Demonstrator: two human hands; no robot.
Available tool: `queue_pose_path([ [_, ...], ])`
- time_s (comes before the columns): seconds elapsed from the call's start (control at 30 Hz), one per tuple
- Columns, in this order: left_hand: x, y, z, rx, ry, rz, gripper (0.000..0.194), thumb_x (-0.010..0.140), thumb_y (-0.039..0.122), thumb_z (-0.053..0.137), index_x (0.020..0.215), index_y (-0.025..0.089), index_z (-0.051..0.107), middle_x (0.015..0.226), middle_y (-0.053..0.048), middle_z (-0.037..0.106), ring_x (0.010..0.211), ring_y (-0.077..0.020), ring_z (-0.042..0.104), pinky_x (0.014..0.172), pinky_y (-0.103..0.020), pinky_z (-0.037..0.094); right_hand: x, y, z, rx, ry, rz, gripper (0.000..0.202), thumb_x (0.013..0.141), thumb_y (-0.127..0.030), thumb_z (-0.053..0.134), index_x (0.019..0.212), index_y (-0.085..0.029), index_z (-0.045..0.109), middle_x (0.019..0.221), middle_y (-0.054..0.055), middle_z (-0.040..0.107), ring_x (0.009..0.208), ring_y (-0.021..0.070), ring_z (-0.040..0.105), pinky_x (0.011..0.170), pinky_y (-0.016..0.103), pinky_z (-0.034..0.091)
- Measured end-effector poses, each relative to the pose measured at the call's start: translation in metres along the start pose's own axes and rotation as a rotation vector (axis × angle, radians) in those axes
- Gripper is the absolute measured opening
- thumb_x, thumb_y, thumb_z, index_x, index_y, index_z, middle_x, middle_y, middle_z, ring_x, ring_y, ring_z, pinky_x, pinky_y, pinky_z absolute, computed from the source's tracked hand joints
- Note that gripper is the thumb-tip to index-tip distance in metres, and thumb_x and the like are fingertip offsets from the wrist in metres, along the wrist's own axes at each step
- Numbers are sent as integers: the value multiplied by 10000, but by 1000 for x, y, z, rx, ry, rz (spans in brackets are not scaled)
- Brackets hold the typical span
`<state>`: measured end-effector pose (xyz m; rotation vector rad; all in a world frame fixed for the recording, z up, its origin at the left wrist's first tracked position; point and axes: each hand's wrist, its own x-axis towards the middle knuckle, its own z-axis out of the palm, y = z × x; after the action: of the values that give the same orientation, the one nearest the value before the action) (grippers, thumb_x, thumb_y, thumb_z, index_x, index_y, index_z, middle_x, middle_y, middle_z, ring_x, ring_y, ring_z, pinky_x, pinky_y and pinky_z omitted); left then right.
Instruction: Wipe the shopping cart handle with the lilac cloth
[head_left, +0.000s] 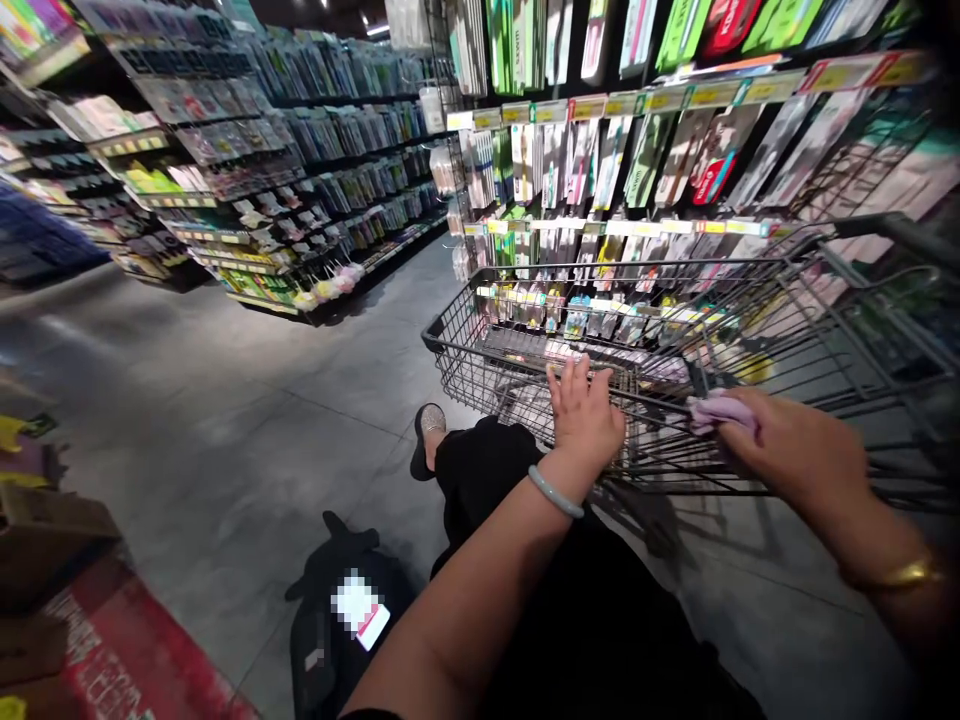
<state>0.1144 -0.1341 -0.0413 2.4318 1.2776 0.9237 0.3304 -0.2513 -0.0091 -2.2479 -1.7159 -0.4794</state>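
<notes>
A black wire shopping cart [480, 350] stands right in front of me. My left hand [587, 415], with a pale bangle at the wrist, is at the cart's near side. Its fingers are stretched out and apart over the top rail, holding nothing. My right hand [799, 450] is closed around a crumpled pale purple cloth [724, 412], which lies against the near rail farther right. The fingertips of that hand are hidden behind the cloth and knuckles.
Beyond the cart rises a shelf rack [585, 110] of packaged goods with price tags. More stocked shelves [337, 130] stand at the left across the grey floor [285, 400]. A dark object [322, 600] with a bright label or screen lies near me. Cardboard boxes [52, 540] are at lower left.
</notes>
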Motion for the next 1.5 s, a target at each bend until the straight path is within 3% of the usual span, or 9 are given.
queue_pose_path([
  [0.13, -1, -9, -1, -43, -39, 137, 565, 811, 190, 543, 1374, 194, 498, 1514, -89, 468, 1481, -256, 295, 1279, -540, 111, 5, 6, 1, -73, -74, 122, 299, 902, -470, 509, 1008, -270, 704, 766, 73, 669, 632, 234, 544, 552, 322, 246],
  [0.33, -2, -10, -3, -70, -56, 226, 702, 793, 148, 527, 1473, 113, 356, 1505, -105, 486, 1457, -220, 342, 1278, -448, 199, 29, -72, 9, 41, 81, -157, 338, 897, -329, 502, 1158, -198, 671, 1034, 101, 710, 975, 260, 605, 748, 348, 338],
  [0.4, -2, -11, -6, -63, -59, 228, 716, 796, 127, 507, 1487, 121, 322, 1502, -96, 492, 1464, -197, 336, 1277, -446, 205, 33, -82, 13, 47, 76, -202, 349, 898, -334, 491, 1161, -180, 661, 1013, 104, 709, 930, 251, 608, 732, 338, 337],
  [0.67, -4, -19, -9, 3, -17, -19, 617, 759, 155, 572, 1370, 198, 496, 1631, -119, 269, 1531, -336, 145, 1224, -678, 68, 9, -22, 13, -43, -61, -155, 288, 848, -367, 555, 1057, -205, 670, 792, 90, 668, 719, 235, 575, 619, 340, 283],
  [0.8, -18, -14, -14, -20, -146, 193, 676, 759, 218, 571, 1426, 236, 460, 1649, -60, 243, 1535, -295, 132, 1231, -618, 62, -6, 5, 7, -72, -48, -73, 321, 849, -387, 498, 1054, -208, 668, 839, 96, 683, 747, 252, 593, 633, 342, 307],
  [0.93, -26, -6, -16, -52, -282, 410, 740, 796, 267, 532, 1512, 201, 358, 1658, -60, 218, 1535, -228, 147, 1246, -482, 90, -4, -13, -1, -147, -124, -20, 301, 884, -384, 441, 972, -216, 675, 740, 70, 654, 701, 245, 581, 633, 337, 283],
  [1.13, -20, -1, -20, -162, -261, 547, 827, 841, 202, 462, 1584, 132, 107, 1609, -108, 336, 1516, -176, 224, 1238, -396, 206, 7, -62, 8, -15, -32, -240, 327, 895, -372, 476, 1031, -161, 686, 1024, 115, 714, 963, 262, 608, 758, 348, 328],
  [1.33, -9, -12, -44, 25, 79, 293, 459, 980, 224, 413, 1433, 157, 431, 1342, -108, 620, 1361, -239, 462, 1247, -506, 168, -9, -4, 19, -39, -56, -210, 399, 865, -413, 534, 1091, -130, 700, 967, 141, 705, 910, 270, 587, 793, 370, 329],
  [1.5, -14, -11, -47, 158, -91, 288, 331, 1027, 359, 399, 1029, 191, 684, 961, -65, 720, 1008, -235, 627, 1214, -497, 176, -24, 56, 22, -79, -77, -108, 365, 865, -432, 537, 1039, -150, 691, 937, 151, 690, 869, 271, 567, 780, 385, 322],
])
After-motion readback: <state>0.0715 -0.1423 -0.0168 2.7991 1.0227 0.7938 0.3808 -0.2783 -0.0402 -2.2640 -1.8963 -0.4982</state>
